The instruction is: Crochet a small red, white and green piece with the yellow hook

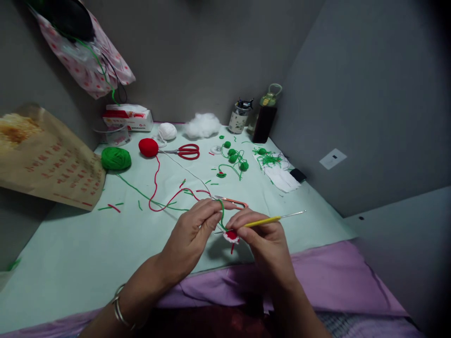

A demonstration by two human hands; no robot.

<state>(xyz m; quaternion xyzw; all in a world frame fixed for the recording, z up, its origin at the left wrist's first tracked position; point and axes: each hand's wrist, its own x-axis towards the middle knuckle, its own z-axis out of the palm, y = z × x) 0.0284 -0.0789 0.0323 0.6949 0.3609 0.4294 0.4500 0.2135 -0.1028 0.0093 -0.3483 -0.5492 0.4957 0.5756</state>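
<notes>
My right hand [262, 237] is closed around a yellow-handled crochet hook [271, 219] whose metal tip points right. Its fingers also pinch a small red and white crochet piece [232, 236]. My left hand [197, 225] is closed beside it, with green yarn [222, 211] looped over the index finger. Both hands hover just above the pale green table [70, 253] near its front edge. The green strand runs back to a green yarn ball [116, 158], and a red strand leads to a red yarn ball [148, 147].
Red scissors [186, 151], a white yarn ball [167, 131], stuffing [203, 125], small green crochet pieces [234, 157], a jar [238, 119] and a dark bottle [265, 123] lie farther back. Small orange snips [234, 202] sit behind my hands. A brown paper bag [45, 159] stands left.
</notes>
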